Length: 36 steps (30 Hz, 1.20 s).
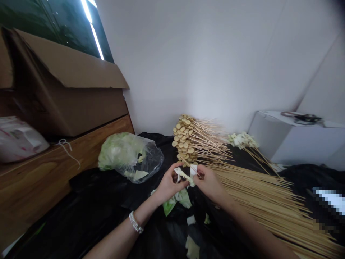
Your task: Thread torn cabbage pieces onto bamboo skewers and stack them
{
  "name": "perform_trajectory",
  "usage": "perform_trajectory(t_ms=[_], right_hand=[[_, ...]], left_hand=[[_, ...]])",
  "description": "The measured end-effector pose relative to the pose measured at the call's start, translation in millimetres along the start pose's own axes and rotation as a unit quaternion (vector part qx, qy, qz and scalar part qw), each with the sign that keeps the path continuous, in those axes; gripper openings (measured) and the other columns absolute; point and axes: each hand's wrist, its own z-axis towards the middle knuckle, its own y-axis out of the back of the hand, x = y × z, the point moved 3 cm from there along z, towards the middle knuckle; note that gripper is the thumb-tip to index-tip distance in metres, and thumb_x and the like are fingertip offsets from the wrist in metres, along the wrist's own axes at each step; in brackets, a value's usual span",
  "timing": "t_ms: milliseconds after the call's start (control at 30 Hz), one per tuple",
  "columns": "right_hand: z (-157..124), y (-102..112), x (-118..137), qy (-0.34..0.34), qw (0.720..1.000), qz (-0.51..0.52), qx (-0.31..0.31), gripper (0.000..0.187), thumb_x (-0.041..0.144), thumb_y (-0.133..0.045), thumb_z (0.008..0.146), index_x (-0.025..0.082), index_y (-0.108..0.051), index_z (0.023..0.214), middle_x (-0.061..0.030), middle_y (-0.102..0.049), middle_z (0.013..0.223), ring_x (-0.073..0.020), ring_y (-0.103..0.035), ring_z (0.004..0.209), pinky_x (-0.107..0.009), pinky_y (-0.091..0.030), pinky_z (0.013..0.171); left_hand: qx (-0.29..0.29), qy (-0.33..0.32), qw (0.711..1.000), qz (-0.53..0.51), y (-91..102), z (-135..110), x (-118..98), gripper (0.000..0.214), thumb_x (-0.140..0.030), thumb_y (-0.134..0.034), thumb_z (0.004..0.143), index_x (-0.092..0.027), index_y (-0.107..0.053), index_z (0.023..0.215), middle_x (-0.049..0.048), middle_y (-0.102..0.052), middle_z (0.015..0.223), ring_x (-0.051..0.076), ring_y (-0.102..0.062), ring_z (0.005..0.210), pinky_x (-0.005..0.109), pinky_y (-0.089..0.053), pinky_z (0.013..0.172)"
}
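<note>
My left hand is closed on a pale, crumpled piece of cabbage leaf, thumb and fingers gripping its left side. Close beside it, my right hand pinches a thin wooden skewer whose tip points up and to the left. A white leaf piece sits at the right fingertips, apparently on that skewer; the exact contact is too small to make out. Below both hands, green cabbage leaf pieces lie on black plastic sheeting. Smaller white scraps are scattered nearer to me.
A clear bag with cabbage lies at left. Ahead are stacked skewers with round slices. Many bare skewers spread to the right, with skewered pale leaves behind. A cardboard box and a white box flank the area.
</note>
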Motion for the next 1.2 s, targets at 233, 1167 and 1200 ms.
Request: perform_trajectory(t_ms=[233, 1167, 1200], right_hand=[[-3.2, 1.0, 13.1, 0.012, 1.000, 0.000, 0.028, 0.014, 0.024, -0.056, 0.076, 0.019, -0.066, 0.084, -0.0010, -0.064, 0.072, -0.0162, -0.055, 0.068, -0.025, -0.041, 0.063], [-2.4, 9.5, 16.9, 0.064, 0.992, -0.089, 0.067, 0.018, 0.023, -0.047, 0.085, 0.019, -0.055, 0.070, 0.0028, -0.053, 0.064, -0.0129, -0.046, 0.061, -0.024, -0.029, 0.058], [-3.2, 9.2, 18.1, 0.066, 0.991, -0.096, 0.066, 0.018, 0.022, -0.047, 0.086, 0.019, -0.057, 0.071, 0.0025, -0.055, 0.065, -0.0129, -0.047, 0.061, -0.024, -0.030, 0.059]], left_hand=[[-0.031, -0.002, 1.000, -0.001, 3.2, -1.1, -0.9, 0.070, -0.018, -0.079, 0.063, -0.017, -0.049, 0.126, 0.0004, -0.061, 0.084, 0.014, -0.056, 0.076, 0.026, -0.045, 0.074], [-0.061, -0.059, 0.971, 0.222, 24.2, 2.8, -2.3, 0.060, -0.027, -0.069, 0.072, -0.022, -0.055, 0.130, -0.0023, -0.062, 0.073, 0.015, -0.056, 0.064, 0.024, -0.044, 0.064], [-0.048, -0.075, 0.961, 0.263, 23.7, 1.9, -3.2, 0.057, -0.027, -0.069, 0.073, -0.024, -0.057, 0.129, -0.0009, -0.065, 0.077, 0.017, -0.059, 0.069, 0.025, -0.045, 0.068]])
